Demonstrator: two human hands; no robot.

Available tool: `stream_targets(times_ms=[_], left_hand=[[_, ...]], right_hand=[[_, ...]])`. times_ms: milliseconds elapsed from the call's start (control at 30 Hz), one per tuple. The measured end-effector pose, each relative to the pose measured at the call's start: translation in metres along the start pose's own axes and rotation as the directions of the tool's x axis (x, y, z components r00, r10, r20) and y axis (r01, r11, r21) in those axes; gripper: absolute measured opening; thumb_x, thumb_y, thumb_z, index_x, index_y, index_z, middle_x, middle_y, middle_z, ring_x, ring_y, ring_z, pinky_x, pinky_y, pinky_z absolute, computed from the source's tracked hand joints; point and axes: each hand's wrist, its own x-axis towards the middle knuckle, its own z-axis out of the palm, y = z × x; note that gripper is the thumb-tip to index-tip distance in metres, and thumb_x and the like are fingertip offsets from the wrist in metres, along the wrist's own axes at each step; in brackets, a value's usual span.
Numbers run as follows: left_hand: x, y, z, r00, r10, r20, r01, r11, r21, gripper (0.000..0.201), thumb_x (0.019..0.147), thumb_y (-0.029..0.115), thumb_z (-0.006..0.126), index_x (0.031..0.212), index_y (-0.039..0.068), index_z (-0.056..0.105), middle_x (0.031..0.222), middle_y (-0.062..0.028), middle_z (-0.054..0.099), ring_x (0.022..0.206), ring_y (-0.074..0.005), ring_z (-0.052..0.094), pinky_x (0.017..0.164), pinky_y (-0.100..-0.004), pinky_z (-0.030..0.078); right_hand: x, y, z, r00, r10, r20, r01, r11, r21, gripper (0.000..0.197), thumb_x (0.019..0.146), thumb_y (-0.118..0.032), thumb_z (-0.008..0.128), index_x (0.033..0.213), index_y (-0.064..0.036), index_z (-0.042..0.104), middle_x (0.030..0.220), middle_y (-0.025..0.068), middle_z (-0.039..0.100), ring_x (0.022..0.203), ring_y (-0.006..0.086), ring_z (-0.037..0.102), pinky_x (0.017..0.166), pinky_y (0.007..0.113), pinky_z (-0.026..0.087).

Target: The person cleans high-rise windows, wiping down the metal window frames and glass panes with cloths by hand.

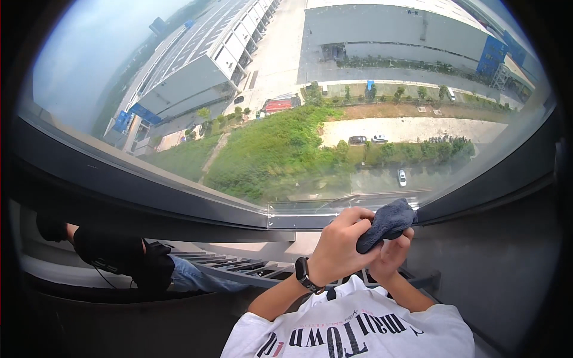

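Note:
A bunched dark grey cloth (pixel 391 222) is held up between my two hands, just in front of the lower window frame. My left hand (pixel 345 238), with a black watch on its wrist, grips the cloth's left side with bent fingers. From below and to the right, my right hand (pixel 393 253) pinches its lower edge; part of this hand is hidden behind the cloth. The window pane (pixel 286 161) rises beyond the cloth. Whether the cloth touches the frame or glass I cannot tell.
The dark window frame (pixel 197 209) curves along both sides. A metal railing (pixel 262 268) runs below it. At the left is another person in dark clothing (pixel 113 253) and jeans. A grey wall (pixel 483 268) stands at the right. Outside, far below, are large buildings, greenery and parked cars.

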Motion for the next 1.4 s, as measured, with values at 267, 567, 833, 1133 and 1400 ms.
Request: stream_targets(times_ms=[267,567,833,1133,1400], left_hand=[[-0.008,0.002,-0.008,0.986,-0.113,0.122,0.110,0.993,0.034,0.033,0.065,0.002,0.063,0.094,0.000,0.047,0.067,-0.0186,0.052,0.062,-0.0391,0.054,0.055,-0.0412,0.044],[-0.007,0.028,-0.008,0.957,-0.027,0.288,0.044,0.998,-0.051,0.059,0.062,0.004,0.067,0.118,0.000,0.046,0.071,-0.0169,0.057,0.065,-0.0362,0.058,0.058,-0.0396,0.045],[-0.012,0.031,-0.069,0.972,0.226,-0.065,-0.187,0.910,0.371,0.037,0.068,0.009,0.070,0.103,0.004,0.061,0.098,-0.0104,0.064,0.094,-0.0299,0.058,0.086,-0.0439,0.044],[-0.101,0.009,-0.356,0.324,0.707,-0.629,0.615,0.347,0.707,0.054,0.086,0.027,0.064,0.126,-0.003,0.044,0.131,-0.0177,0.042,0.121,-0.0282,0.043,0.104,-0.0397,0.032],[-0.139,-0.047,-0.462,0.447,0.378,-0.811,0.449,0.689,0.569,0.031,0.088,0.024,0.064,0.092,-0.005,0.053,0.087,-0.0087,0.055,0.079,-0.0162,0.047,0.077,-0.0307,0.039]], right_hand=[[0.020,-0.010,-0.009,0.861,0.468,0.199,-0.491,0.866,0.089,0.036,0.077,0.003,0.045,0.113,0.0045,0.052,0.104,0.0093,0.046,0.086,0.0194,0.044,0.071,0.026,0.036],[0.060,-0.007,-0.018,0.987,-0.108,0.116,0.125,0.980,-0.157,0.049,0.080,-0.002,0.047,0.128,0.0055,0.044,0.135,0.0191,0.033,0.126,0.0297,0.034,0.101,0.037,0.030],[0.148,0.018,-0.022,0.920,-0.393,0.014,0.367,0.845,-0.389,0.049,0.082,-0.013,0.047,0.129,0.0013,0.045,0.136,0.0194,0.035,0.125,0.0319,0.036,0.099,0.041,0.029],[0.192,0.009,-0.015,0.879,-0.475,-0.039,0.363,0.720,-0.591,0.051,0.084,-0.025,0.047,0.131,-0.0034,0.046,0.137,0.0197,0.037,0.123,0.0344,0.039,0.097,0.045,0.029],[0.214,-0.032,0.038,0.860,-0.510,-0.029,0.278,0.515,-0.811,0.053,0.086,-0.036,0.047,0.132,-0.0076,0.047,0.139,0.0199,0.039,0.122,0.0365,0.041,0.095,0.049,0.029]])
